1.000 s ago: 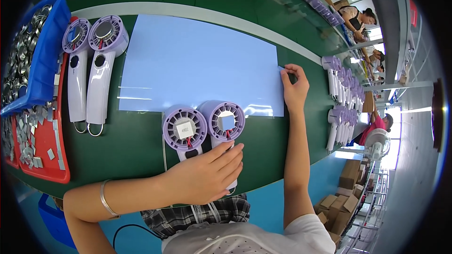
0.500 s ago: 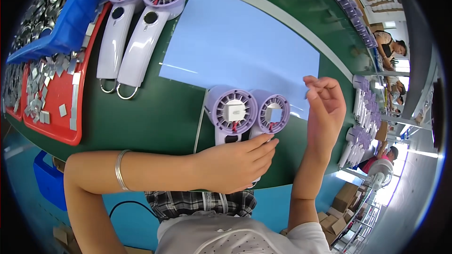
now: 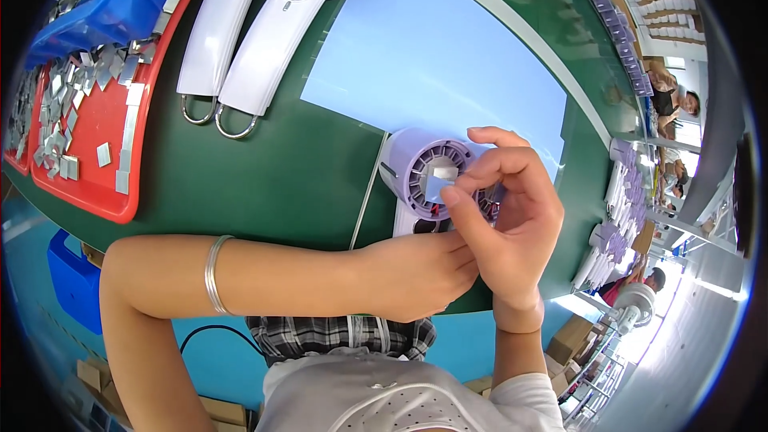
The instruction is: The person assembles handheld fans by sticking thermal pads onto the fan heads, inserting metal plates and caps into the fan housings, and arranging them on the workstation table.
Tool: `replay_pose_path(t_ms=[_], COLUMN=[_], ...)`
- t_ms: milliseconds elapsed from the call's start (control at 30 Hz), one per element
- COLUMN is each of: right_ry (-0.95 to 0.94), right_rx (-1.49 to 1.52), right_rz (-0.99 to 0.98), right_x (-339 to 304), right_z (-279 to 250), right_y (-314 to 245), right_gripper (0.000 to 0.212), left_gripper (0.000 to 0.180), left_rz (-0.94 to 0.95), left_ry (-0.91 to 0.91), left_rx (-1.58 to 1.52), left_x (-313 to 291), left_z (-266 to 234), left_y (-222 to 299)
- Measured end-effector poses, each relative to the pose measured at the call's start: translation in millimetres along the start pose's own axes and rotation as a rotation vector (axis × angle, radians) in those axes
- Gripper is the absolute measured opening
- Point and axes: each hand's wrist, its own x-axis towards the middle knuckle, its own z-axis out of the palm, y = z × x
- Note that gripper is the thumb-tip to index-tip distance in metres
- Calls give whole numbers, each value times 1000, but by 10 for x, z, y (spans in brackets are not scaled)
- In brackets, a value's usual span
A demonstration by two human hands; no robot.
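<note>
Two purple-and-white handheld fans lie side by side at the table's near edge. The left fan (image 3: 400, 162) shows its round vented head with a pale square plate in the middle. My right hand (image 3: 520, 208) covers much of the other fan (image 3: 490, 206). Between its thumb and fingertips is a small blue square piece (image 3: 436, 190), held against or just over the left fan's plate. My left hand (image 3: 420, 272) lies across the fans' handles, its fingers curled over them and partly hidden behind my right hand.
Two more handheld fans (image 3: 268, 48) lie at the far left. Beside them a red tray (image 3: 120, 200) holds many small metal squares, with a blue bin (image 3: 120, 12) of round metal parts above it. A light-blue sheet (image 3: 432, 56) covers the table's middle. Several people work at the right.
My right hand has moved left from beside the fans to over the left fan's head, with the blue square at its fingertips. The view has shifted, so the table things appear moved.
</note>
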Motion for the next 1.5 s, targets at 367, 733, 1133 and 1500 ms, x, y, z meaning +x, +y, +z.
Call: replay_pose_path(t_ms=[367,733,1133,1500], right_ry=[95,106,101,98], right_rx=[8,61,99,112], right_rz=[38,36,53,39], right_x=[20,16,2,2], right_z=[72,86,74,75], right_y=[-27,-17,-12,-3], right_gripper=[26,27,30,29], left_gripper=[37,39,39,37], left_rz=[38,80,79,87], left_ry=[-86,-141,-153,-144], left_rx=[50,117,105,85], left_x=[15,23,25,25], left_z=[-72,-116,-125,-126], left_y=[-13,-26,-25,-34])
